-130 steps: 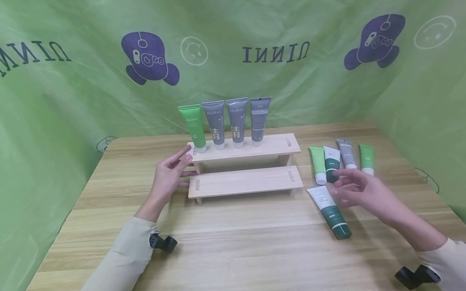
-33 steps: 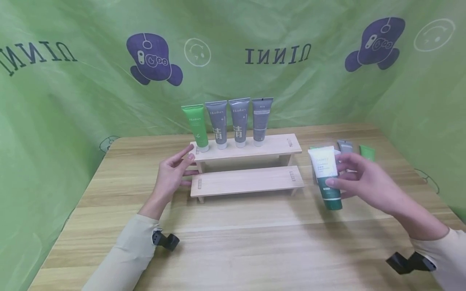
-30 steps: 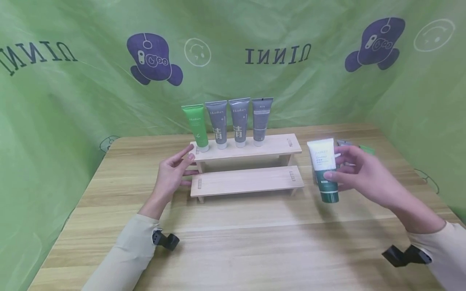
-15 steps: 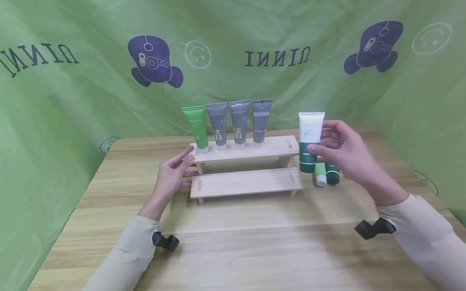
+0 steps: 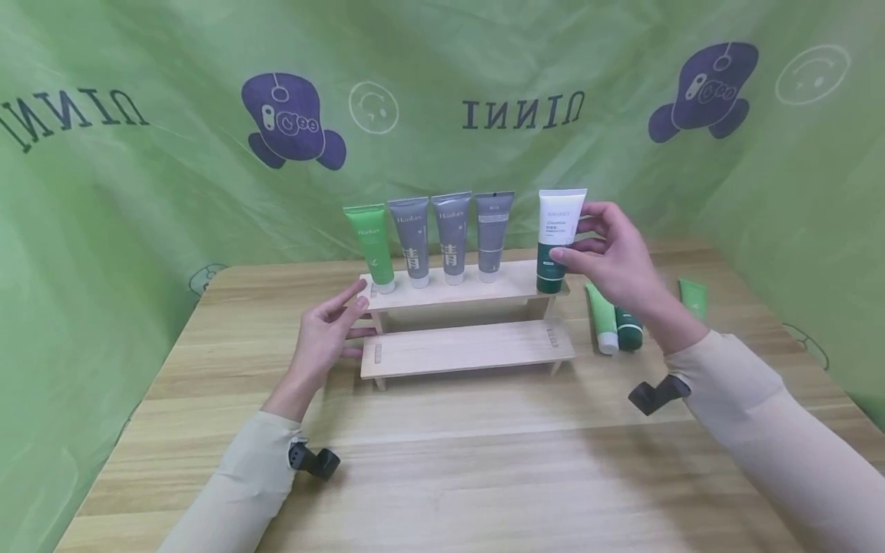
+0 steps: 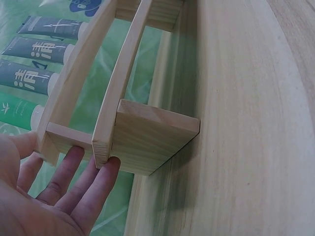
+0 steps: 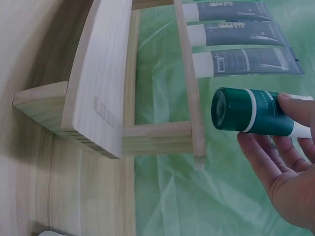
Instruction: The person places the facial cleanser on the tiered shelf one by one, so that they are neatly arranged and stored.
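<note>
My right hand (image 5: 618, 257) pinches a white-and-dark-green squeeze tube (image 5: 558, 226) between thumb and fingers, cap down and upright. In the right wrist view a small gap shows between its dark green cap (image 7: 227, 110) and the upper shelf (image 7: 189, 88). Along that shelf of the two-step wooden stand (image 5: 463, 288) stand a bright green tube (image 5: 373, 250) and several tubes, including a grey one (image 5: 492, 238). My left hand (image 5: 321, 338) grips the stand's left end; in the left wrist view its fingers (image 6: 96, 196) reach the end of the lower shelf (image 6: 118, 88).
Right of the stand, a light green tube (image 5: 603, 319), a dark-green-capped tube (image 5: 628, 330) and another green tube (image 5: 694, 298) lie on the wooden table (image 5: 442, 461), partly behind my right arm. A green printed curtain (image 5: 429, 46) hangs behind.
My right hand picked the white-and-green tube off the table, turned it upright and brought it up and left over the upper shelf's right end. My left hand stays at the stand.
</note>
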Motion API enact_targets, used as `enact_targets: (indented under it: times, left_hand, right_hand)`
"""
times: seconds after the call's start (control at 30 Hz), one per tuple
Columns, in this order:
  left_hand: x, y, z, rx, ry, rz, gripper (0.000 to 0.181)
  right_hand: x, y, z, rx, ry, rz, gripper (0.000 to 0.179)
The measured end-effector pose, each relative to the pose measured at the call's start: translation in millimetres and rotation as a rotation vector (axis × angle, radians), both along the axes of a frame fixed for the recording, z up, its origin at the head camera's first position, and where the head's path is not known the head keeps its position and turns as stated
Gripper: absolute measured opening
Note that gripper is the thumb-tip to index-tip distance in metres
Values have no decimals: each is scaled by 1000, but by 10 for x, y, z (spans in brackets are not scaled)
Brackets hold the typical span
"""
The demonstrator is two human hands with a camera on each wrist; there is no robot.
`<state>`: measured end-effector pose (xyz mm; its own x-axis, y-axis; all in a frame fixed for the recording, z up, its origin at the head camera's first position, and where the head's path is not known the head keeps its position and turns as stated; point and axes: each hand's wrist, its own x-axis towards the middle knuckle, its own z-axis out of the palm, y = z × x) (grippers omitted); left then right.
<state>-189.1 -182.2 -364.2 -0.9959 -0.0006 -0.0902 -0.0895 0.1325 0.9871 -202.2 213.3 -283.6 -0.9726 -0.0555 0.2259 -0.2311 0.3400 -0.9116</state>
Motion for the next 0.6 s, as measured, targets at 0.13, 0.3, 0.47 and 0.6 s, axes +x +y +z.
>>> enact_targets:
  times: [0.13, 0.3, 0.47, 0.6]
  left_hand:
    - [5, 1, 8, -6, -5, 2, 51]
    - [7, 2, 4, -9, -1, 6, 52]
    - [9, -1, 3, -6, 3, 5, 52]
    - [8, -1, -7, -6, 3, 1, 51]
  right_hand:
    - [-60, -54, -39, -22, 43, 7, 62]
    - [-116, -124, -75, -13, 125, -1, 63]
    - [-186, -171, -115, -10, 166, 3, 63]
    - [-211, -183, -142, -12, 155, 3, 63]
